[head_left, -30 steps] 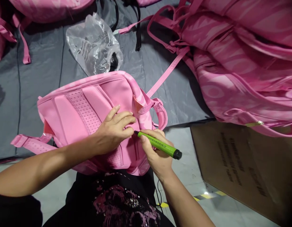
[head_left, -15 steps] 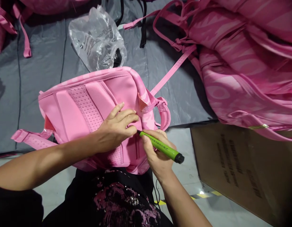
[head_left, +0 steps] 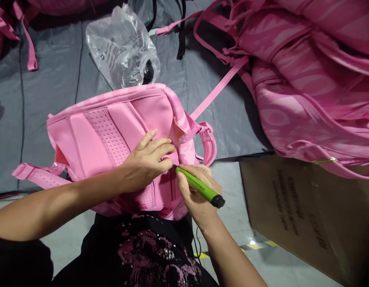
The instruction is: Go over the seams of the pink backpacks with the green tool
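Observation:
A pink backpack (head_left: 156, 113) lies at the table's front edge, with its padded back panel facing up and its straps sticking out at both ends. My left hand (head_left: 148, 161) rests on this panel, fingers stretched out and apart, the thumb side toward me. Close beside it, my right hand (head_left: 201, 195) is closed around a green marker pen (head_left: 199, 184) with a black end. The pen's dark tip points at the panel right by my left fingers. Whether the tip touches the fabric, and any mark under it, I cannot make out.
Behind the backpack, a crumpled clear plastic bag (head_left: 121, 52) lies on the grey table cover (head_left: 53, 79). More pink backpacks (head_left: 292, 87) are heaped at the right, others at the far left. A cardboard box (head_left: 292, 211) stands on the floor at the lower right.
The marker's rear end has swung slightly left and down in my right hand. My left hand stays in place on the backpack, whose left end appears shifted a little left.

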Demonstrator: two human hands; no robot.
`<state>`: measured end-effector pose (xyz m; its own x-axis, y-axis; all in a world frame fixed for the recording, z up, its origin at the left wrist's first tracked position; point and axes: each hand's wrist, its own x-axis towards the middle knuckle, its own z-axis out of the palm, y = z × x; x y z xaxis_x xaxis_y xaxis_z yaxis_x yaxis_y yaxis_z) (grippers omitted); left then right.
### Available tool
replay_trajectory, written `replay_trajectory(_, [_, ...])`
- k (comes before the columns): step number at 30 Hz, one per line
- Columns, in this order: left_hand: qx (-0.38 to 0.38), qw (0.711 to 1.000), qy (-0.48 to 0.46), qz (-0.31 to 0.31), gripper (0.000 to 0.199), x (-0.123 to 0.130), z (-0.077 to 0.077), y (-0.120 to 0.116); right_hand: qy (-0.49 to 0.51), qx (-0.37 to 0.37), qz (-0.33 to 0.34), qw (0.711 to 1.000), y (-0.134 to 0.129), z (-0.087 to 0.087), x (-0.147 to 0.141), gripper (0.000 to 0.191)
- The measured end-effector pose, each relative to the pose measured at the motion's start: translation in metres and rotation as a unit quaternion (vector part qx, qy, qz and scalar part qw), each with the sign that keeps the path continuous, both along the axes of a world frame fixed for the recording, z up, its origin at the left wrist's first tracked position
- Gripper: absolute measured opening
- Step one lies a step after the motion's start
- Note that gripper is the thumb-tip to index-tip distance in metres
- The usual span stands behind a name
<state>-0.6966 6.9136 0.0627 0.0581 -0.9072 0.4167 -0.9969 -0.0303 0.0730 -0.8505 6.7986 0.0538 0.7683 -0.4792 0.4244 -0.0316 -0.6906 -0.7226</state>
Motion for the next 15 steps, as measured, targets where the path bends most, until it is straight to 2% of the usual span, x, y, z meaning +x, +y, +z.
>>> replay_trajectory(6, [0.005, 1.000, -0.005, -0.001, 0.011, -0.003, -0.001, 0.000, -0.008, -0.008, 0.005, 1.000, 0.000, 0.000, 0.002, 0.014])
replay_trajectory(9, [0.006, 1.000, -0.014, -0.001, 0.012, -0.001, 0.004, 0.000, -0.004, 0.010, 0.004, 1.000, 0.000, 0.000, 0.002, 0.014])
replay_trajectory(12, [0.040, 0.997, -0.057, -0.039, 0.010, 0.015, 0.025, 0.001, 0.012, 0.019, 0.001, 1.000, -0.003, 0.002, -0.004, 0.008])
replay_trajectory(15, [0.136, 0.983, -0.095, -0.076, 0.014, 0.039, 0.052, 0.002, -0.005, 0.046, 0.005, 0.999, -0.002, 0.007, -0.010, 0.015])
